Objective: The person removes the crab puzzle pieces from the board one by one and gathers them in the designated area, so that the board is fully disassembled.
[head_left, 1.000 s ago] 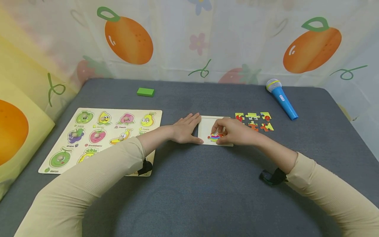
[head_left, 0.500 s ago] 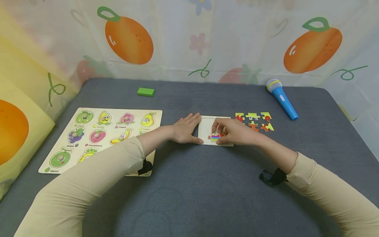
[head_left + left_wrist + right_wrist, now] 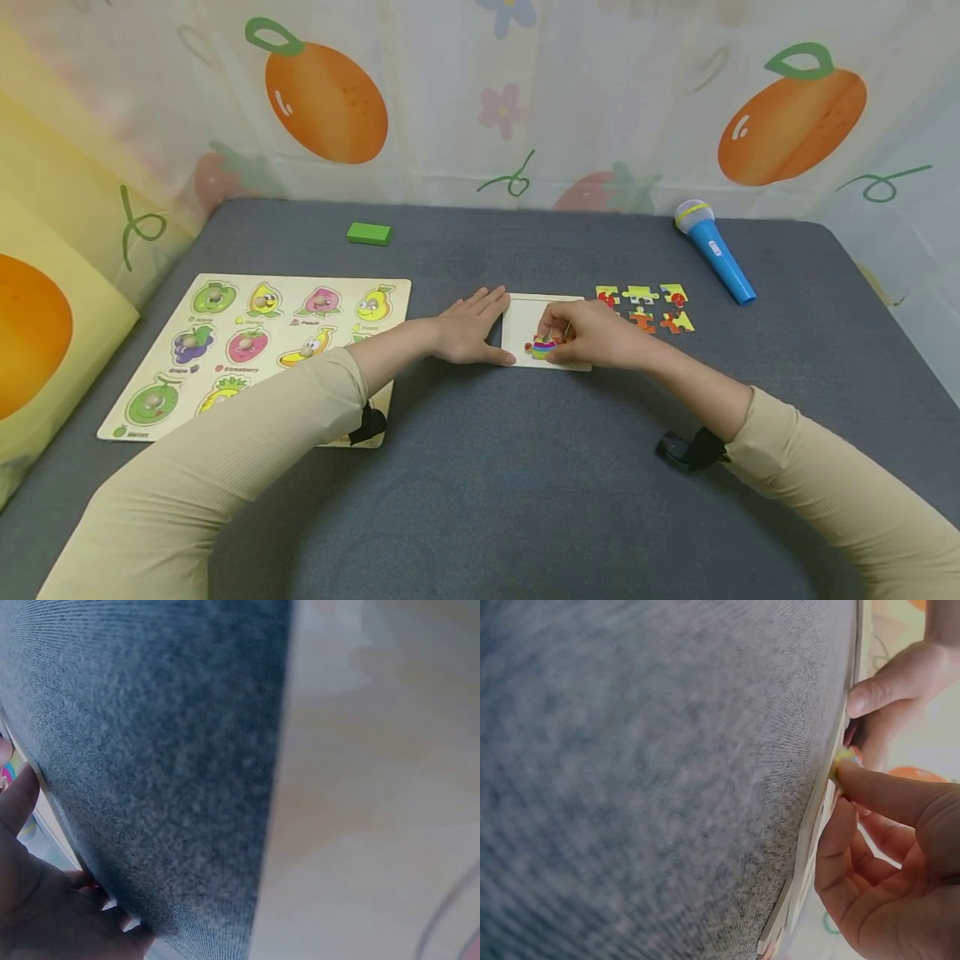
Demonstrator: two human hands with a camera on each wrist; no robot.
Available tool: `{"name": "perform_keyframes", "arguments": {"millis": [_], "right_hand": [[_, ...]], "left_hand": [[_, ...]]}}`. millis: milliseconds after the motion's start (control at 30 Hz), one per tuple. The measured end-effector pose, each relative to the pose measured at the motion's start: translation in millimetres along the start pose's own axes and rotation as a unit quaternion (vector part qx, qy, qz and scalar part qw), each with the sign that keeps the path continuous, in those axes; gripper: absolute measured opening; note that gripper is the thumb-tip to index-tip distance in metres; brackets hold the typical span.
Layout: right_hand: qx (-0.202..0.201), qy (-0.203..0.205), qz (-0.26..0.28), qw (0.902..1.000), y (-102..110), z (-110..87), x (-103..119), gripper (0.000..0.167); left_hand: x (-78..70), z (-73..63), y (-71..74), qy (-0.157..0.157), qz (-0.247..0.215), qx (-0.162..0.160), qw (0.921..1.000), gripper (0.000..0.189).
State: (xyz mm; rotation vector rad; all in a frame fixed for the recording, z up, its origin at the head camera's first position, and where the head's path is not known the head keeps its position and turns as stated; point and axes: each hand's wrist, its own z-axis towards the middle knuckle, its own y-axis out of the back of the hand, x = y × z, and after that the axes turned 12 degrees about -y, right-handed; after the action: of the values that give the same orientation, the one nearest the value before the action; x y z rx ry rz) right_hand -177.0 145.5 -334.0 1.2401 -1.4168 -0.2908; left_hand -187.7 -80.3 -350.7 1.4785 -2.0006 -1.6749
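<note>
A small white puzzle tray (image 3: 519,321) lies on the dark grey table in the head view. My left hand (image 3: 472,329) rests at its left edge with fingers spread, thumb near the front corner. Over the tray's front right part, my right hand (image 3: 603,333) pinches a colourful striped jigsaw piece (image 3: 542,347) between thumb and fingers. The fingers cover part of that piece. Close up in the right wrist view, the right thumb (image 3: 870,791) presses a yellowish bit of the piece near the tray's edge. The left wrist view has the left hand (image 3: 45,900) along the tray edge.
Several loose jigsaw pieces (image 3: 640,295) lie right of the tray, partly behind the right hand. A fruit knob puzzle board (image 3: 159,362) sits left, under the left forearm. A green block (image 3: 369,233) and a blue toy microphone (image 3: 716,254) lie farther back.
The right hand and the striped jigsaw piece have shifted very slightly left over the tray. My left hand has stayed put.
</note>
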Motion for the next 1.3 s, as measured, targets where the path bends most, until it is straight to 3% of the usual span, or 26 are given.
{"name": "perform_keyframes", "arguments": {"millis": [467,833,1067,1300], "right_hand": [[-0.006,-0.003,0.015,0.9999,5,-0.9,1,0.007],[-0.003,-0.037,0.038,0.9986,18,-5.2,-5,0.012],[-0.019,-0.038,0.018,0.9989,29,-11.0,-10,0.013],[-0.029,-0.047,0.009,0.9984,39,-18.0,-16,0.011]], "left_hand": [[3.9,3.7,-1.3,0.000,0.006,0.000,1.0000,0.099],[-0.4,0.1,-0.4,0.004,0.007,0.002,1.0000,0.098],[-5.8,-4.4,3.1,0.001,0.006,0.006,1.0000,0.096],[-1.9,-2.9,1.2,-0.006,0.002,-0.001,1.0000,0.097]]}}
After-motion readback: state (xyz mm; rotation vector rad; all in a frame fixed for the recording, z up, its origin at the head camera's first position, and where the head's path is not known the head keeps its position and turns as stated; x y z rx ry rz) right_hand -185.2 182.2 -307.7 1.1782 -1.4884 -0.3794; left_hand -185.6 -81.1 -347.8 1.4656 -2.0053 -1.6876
